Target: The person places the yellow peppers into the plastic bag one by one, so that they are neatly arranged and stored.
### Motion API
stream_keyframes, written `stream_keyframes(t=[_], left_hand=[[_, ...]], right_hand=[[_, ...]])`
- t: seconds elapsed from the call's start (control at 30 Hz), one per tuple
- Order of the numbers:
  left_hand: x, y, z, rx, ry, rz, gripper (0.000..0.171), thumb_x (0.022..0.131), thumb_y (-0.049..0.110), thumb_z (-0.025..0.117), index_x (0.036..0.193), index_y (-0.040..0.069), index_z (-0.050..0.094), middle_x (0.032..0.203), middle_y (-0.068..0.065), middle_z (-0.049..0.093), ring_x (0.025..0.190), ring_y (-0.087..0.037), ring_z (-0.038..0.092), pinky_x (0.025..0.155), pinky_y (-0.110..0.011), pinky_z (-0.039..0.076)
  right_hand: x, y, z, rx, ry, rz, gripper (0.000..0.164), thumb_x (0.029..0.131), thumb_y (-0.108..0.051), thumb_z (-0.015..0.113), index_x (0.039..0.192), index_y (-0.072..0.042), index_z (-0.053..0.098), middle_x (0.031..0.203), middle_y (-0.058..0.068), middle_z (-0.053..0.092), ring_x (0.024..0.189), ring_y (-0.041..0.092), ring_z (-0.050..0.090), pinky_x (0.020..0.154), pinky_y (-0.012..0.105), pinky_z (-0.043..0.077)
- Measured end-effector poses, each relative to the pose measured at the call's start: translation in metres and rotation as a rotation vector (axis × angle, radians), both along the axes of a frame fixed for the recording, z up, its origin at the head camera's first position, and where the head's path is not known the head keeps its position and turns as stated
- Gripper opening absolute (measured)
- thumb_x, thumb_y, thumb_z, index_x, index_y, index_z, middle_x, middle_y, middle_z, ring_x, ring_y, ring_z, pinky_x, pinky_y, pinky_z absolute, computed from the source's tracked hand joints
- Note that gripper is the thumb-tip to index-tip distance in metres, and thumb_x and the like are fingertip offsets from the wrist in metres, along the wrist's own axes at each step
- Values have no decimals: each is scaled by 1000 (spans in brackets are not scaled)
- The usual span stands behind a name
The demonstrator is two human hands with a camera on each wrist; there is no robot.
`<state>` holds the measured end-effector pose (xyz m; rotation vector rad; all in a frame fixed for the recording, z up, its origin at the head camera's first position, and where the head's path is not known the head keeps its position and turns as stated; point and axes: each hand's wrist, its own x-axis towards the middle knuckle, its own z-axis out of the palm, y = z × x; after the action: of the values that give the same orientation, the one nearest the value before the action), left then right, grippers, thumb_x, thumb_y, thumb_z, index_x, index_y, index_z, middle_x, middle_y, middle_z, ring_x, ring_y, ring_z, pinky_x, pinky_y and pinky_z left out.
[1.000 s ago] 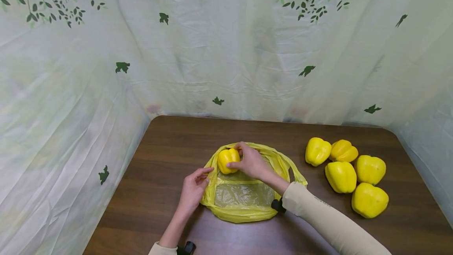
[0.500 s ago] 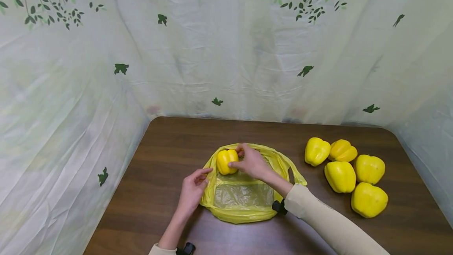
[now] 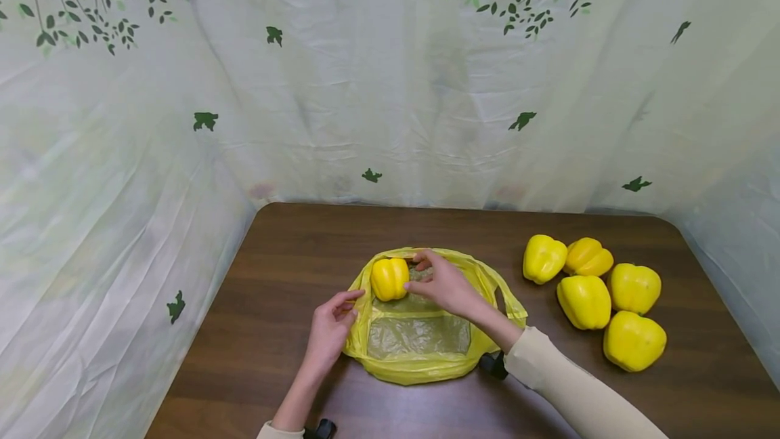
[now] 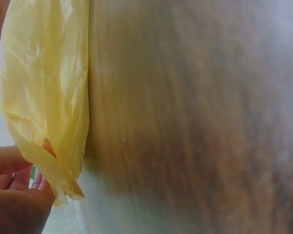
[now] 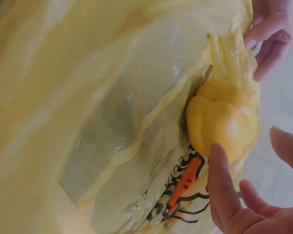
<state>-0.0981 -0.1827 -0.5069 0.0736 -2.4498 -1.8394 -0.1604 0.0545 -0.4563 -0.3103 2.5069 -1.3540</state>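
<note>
A yellow plastic bag (image 3: 420, 368) lies on the table with its mouth spread open. Inside, at its far left, sits a yellow bell pepper (image 3: 390, 279). My left hand (image 3: 332, 325) pinches the bag's left edge; the left wrist view shows the gathered plastic (image 4: 56, 168) between thumb and fingers. My right hand (image 3: 447, 284) hovers over the bag just right of the pepper, fingers spread and holding nothing. In the right wrist view one fingertip overlaps the pepper's (image 5: 222, 119) lower side. A printed orange and black drawing (image 5: 185, 183) shows on the bag's inside.
Several more yellow bell peppers (image 3: 583, 302) stand grouped on the right of the brown wooden table (image 3: 292, 242). A pale cloth with leaf prints (image 3: 426, 120) hangs behind the table and along its sides.
My right hand has let go of the bell pepper and drawn slightly back to the right. The pepper stays in the bag, and my left hand keeps its hold on the edge.
</note>
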Motion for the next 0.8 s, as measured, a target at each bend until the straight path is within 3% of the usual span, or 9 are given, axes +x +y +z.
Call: stream_keyframes(t=[0.4, 0.63, 0.8], left_hand=[[-1, -1, -5, 19, 29, -3, 38, 84, -18, 58, 112, 2, 72, 113, -14, 68, 95, -29, 61, 80, -24, 50], [11, 9, 33, 3, -1, -20, 33, 85, -19, 56, 114, -9, 67, 115, -24, 65, 98, -39, 60, 80, -24, 50], [11, 10, 34, -1, -1, -16, 33, 85, -20, 56, 114, -9, 68, 115, -24, 65, 98, -40, 60, 80, -23, 49]], right_hand=[[8, 15, 1, 8, 21, 7, 55, 87, -24, 76, 134, -7, 54, 126, 14, 60, 102, 26, 64, 78, 40, 54], [12, 24, -2, 5, 2, 6, 54, 87, -24, 75, 135, -6, 54, 129, 14, 58, 107, 29, 62, 80, 41, 54], [20, 33, 0, -21, -6, 16, 52, 88, -24, 75, 134, -9, 56, 131, 13, 58, 110, 30, 60, 79, 40, 54]])
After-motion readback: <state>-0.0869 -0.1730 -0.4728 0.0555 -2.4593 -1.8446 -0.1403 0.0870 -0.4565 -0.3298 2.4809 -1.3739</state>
